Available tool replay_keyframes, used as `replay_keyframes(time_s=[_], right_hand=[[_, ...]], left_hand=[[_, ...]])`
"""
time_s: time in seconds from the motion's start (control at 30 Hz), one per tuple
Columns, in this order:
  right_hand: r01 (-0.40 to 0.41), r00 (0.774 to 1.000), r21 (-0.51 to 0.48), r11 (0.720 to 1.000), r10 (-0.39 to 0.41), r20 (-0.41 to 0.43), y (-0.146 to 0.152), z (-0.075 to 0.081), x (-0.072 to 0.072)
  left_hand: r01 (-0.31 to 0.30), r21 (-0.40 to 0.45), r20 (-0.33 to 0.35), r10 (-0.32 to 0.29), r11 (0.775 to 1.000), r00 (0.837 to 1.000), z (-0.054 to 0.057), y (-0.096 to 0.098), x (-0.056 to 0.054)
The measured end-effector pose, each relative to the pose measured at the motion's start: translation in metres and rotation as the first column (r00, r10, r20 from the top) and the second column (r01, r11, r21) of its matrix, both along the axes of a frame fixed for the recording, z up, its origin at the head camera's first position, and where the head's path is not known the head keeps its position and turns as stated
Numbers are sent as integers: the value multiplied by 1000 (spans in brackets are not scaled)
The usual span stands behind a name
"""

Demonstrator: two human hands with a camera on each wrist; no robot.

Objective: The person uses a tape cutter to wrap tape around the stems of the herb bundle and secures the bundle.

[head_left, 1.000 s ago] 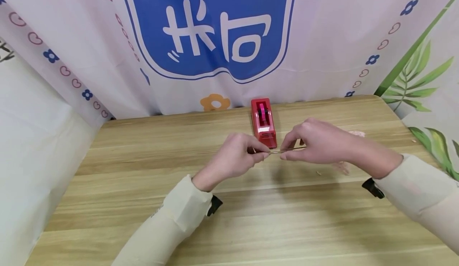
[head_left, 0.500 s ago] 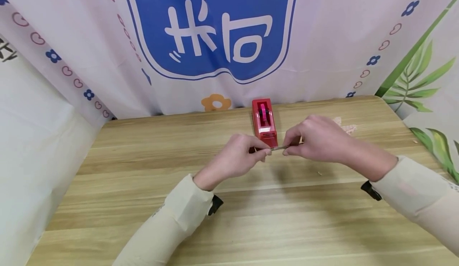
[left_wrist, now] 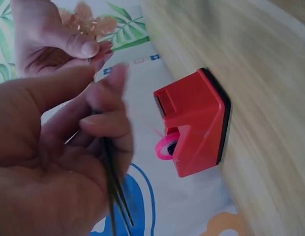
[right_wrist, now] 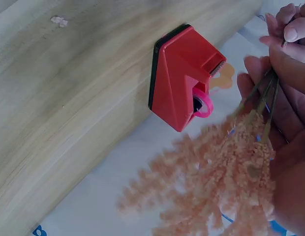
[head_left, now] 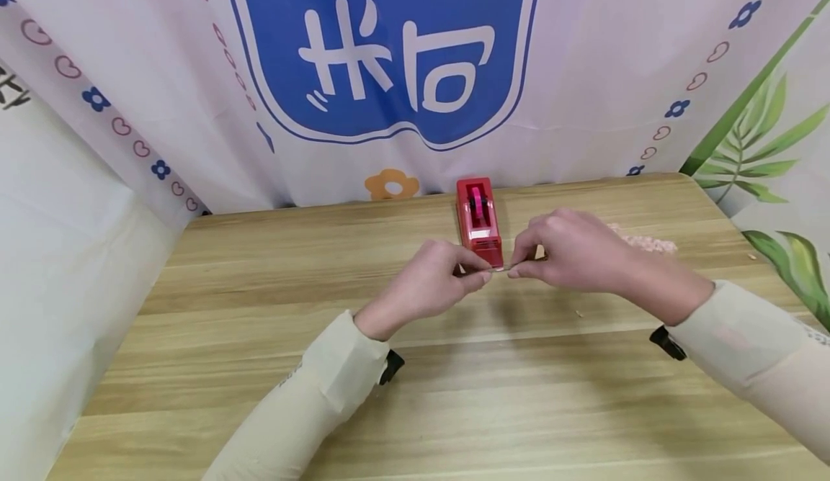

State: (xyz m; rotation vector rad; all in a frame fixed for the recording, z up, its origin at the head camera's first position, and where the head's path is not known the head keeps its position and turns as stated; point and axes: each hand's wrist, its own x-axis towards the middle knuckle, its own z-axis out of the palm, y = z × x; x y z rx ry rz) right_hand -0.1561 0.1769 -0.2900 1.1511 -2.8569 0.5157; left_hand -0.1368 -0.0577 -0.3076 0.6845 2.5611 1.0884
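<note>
A spray of pink flowers (right_wrist: 221,177) on thin dark stems spans my two hands, just in front of a red tape dispenser (head_left: 478,229). My right hand (head_left: 570,250) pinches the stems (right_wrist: 269,91) below the flower heads. Fluffy heads trail back beneath the right palm and wrist, partly hidden in the head view. Thumb and fingers of my left hand (head_left: 431,279) pinch the same stems farther along, and the stem ends (left_wrist: 113,177) stick out past that palm. Only a short piece of stem shows between the two sets of fingertips.
The dispenser holds a roll of bright pink tape (left_wrist: 167,147) and stands near the back edge of the wooden table (head_left: 259,308). Small pink crumbs (head_left: 579,313) lie on the tabletop. A printed cloth (head_left: 337,164) hangs behind the table.
The flower heads have swung about behind the right wrist, showing now on its far side only. Both hands stay nearly in place, the right shifting slightly away from the body.
</note>
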Motion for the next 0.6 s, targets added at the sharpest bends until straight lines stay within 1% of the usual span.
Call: replay_keyframes(time_s=[0.07, 0.13, 0.2, 0.27, 0.37, 0.4, 0.43, 0.5, 0.6], right_hand=[[9, 1000, 2, 1000, -9, -19, -1, -1, 0], [14, 1000, 8, 1000, -14, -14, -1, -1, 0], [16, 1000, 18, 1000, -16, 22, -1, 0, -1], [0, 997, 25, 1000, -2, 76, -1, 2, -4], [-46, 987, 15, 999, 44, 152, -1, 3, -8], [-60, 985, 9, 998, 58, 162, 0, 3, -9], [-68, 984, 3, 998, 67, 163, 0, 3, -9], [-61, 989, -4, 998, 61, 137, 0, 2, -10], [-22, 998, -10, 1000, 23, 62, -2, 0, -8]], left_hand=[[20, -13, 25, -19, 1000, 1000, 0, 0, -1], [22, -8, 42, -21, 1000, 999, 0, 0, -2], [8, 11, 51, -8, 1000, 999, 0, -1, -2], [-15, 27, 55, 13, 1000, 998, -1, -1, -3], [-40, 27, 32, 39, 999, 999, -1, -1, -3], [-41, 24, 19, 41, 999, 999, -2, 0, -3], [-43, 22, 2, 43, 999, 999, -2, 0, -4], [-43, 10, -35, 43, 999, 998, -2, 1, -4], [-22, -10, -50, 22, 1000, 999, -2, 3, -6]])
